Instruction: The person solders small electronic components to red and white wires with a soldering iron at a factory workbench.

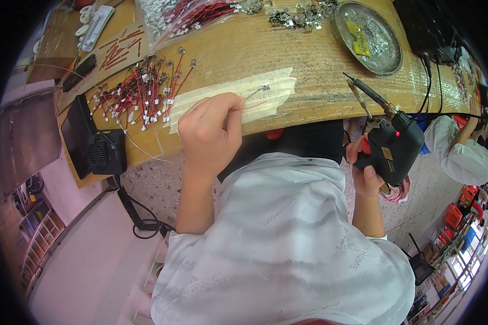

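My left hand (212, 123) is closed in a pinch over strips of pale masking tape (281, 102) on the wooden table. Out of its fingers run a thin red wire (256, 104) and a dark wire. The dark wire leads to a small metal piece (264, 87) lying on the tape; the red wire's tip appears apart from that piece. Wrapped in my right hand (366, 176) is a black soldering gun (397, 143) with a lit red light. Its iron tip (350, 79) and a slim brass-coloured tube point up over the table's front edge, away from the metal piece.
A pile of red and black wires with white connectors (141, 95) lies at left, beside a small black fan (100, 149). Farther back are a bag of wires (184, 19) and small metal parts (303, 16). A round metal dish (393, 62) holds a yellow sponge (358, 38).
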Tool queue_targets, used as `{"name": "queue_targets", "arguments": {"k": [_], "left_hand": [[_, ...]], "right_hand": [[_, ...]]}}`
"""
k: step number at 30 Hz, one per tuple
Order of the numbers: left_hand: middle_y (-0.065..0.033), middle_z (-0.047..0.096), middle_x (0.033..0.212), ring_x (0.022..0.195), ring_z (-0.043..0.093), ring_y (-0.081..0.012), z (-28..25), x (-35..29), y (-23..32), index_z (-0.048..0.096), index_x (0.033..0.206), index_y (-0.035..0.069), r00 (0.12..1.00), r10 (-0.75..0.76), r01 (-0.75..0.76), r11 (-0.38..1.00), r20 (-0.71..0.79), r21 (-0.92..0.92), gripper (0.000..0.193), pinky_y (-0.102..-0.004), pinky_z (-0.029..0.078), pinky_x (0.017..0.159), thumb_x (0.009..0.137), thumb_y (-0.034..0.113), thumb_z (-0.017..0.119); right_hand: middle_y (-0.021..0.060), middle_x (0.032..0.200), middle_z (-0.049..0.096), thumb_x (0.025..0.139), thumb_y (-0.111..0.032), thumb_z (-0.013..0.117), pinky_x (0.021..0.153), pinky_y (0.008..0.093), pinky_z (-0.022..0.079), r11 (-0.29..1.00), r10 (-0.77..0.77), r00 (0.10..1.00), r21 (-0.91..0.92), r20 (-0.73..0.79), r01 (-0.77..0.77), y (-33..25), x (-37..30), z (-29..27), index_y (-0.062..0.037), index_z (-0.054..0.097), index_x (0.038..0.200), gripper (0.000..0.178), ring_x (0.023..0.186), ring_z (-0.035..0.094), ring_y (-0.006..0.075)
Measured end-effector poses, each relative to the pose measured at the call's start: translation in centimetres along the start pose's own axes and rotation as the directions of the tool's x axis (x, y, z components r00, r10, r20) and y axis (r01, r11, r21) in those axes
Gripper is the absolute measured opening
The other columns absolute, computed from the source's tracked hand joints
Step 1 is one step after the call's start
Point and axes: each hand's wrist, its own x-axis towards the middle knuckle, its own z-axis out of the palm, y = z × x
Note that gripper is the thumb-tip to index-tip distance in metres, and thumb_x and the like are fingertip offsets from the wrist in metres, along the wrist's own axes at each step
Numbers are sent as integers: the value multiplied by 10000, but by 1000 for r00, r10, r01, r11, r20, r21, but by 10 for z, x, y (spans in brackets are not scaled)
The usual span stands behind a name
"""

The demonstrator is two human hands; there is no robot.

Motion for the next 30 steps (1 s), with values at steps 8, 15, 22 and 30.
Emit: {"name": "queue_targets", "arguments": {"k": [8, 15, 22, 30], "left_hand": [[-99, 667, 722, 615, 642, -273, 0, 1, -1, 659, 846, 51, 1000, 4, -4, 1000, 3, -12, 134, -345, 487, 562, 778, -46, 722], [-76, 691, 732, 589, 623, -184, -4, 0, 2, 683, 844, 44, 998, -58, 58, 997, -2, -42, 124, -292, 458, 530, 785, -55, 731], [-52, 752, 838, 617, 556, -32, -11, 3, -11, 696, 847, 0, 946, -202, 121, 946, -255, -300, 84, -200, 393, 509, 824, -66, 743], [-115, 716, 971, 898, 646, -272, -49, 11, -12, 703, 992, 25, 947, 31, 126, 878, -319, 462, 203, -360, 516, 819, 798, 18, 765]], "right_hand": [[72, 923, 534, 851, -377, 741, 663, 325, 392, 995, 20, 998, 94, -57, -15, 2, 8, -3, 46, 491, 1362, 709, 746, 509, 169], [91, 955, 508, 872, -337, 658, 666, 336, 417, 981, -128, 986, 129, -103, 141, -4, 36, -22, 42, 480, 1349, 634, 735, 504, 176], [121, 949, 505, 917, -252, 567, 665, 362, 445, 896, -356, 927, 241, -119, 374, -22, 87, -39, 66, 477, 1343, 538, 725, 509, 200], [104, 954, 484, 944, -280, 534, 663, 326, 409, 888, -314, 934, 295, -170, 352, -22, 127, -73, 51, 493, 1324, 505, 725, 461, 161]]}}
